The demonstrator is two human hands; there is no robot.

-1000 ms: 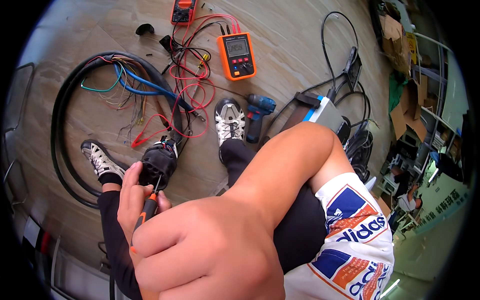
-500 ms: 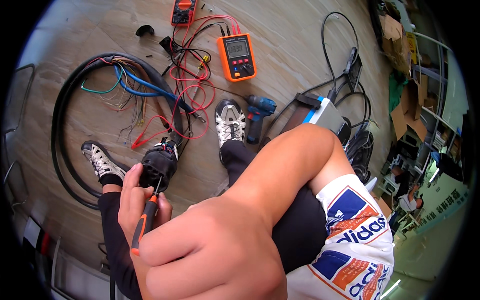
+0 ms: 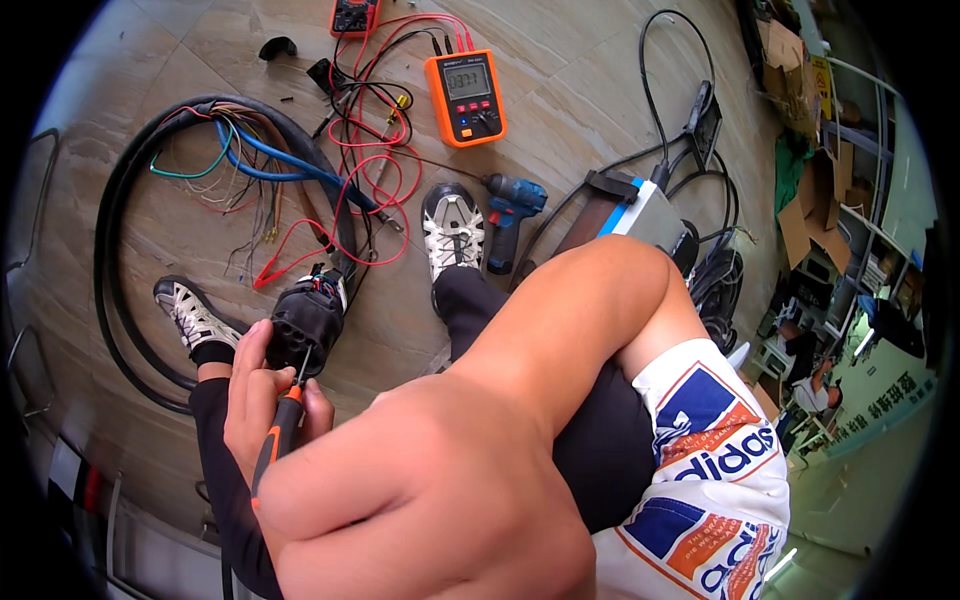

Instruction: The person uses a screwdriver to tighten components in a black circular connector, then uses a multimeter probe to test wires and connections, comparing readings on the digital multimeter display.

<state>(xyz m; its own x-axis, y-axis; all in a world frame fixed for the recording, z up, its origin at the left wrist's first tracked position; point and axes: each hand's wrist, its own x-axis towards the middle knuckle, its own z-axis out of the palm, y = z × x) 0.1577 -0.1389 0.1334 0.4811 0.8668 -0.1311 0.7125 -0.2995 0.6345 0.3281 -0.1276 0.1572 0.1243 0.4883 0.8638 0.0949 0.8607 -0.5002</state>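
Observation:
A screwdriver (image 3: 279, 432) with an orange and black handle slants up to a black round multi-hole plug (image 3: 305, 318) at the end of a thick cable. Its tip meets the plug's face among the holes. My left hand (image 3: 250, 405) is closed around the front of the screwdriver, with fingertips close to the plug's edge. Large in the foreground, my right hand (image 3: 430, 490) is closed over the rear of the handle; its own fingertips are mostly hidden. Wires show at the plug's back, where the cable (image 3: 108, 290) joins it.
Coiled cable with loose blue, green and brown wires lies around my left shoe (image 3: 192, 315). Beyond are an orange meter (image 3: 466, 98), tangled red and black test leads (image 3: 372, 165), a second meter (image 3: 354, 15) and a blue cordless drill (image 3: 513, 215). A grey-and-blue box (image 3: 640, 225) stands right.
The whole view has shifted slightly, so the floor items sit a little higher and further left. Both hands keep their hold on the screwdriver, its tip still at the plug.

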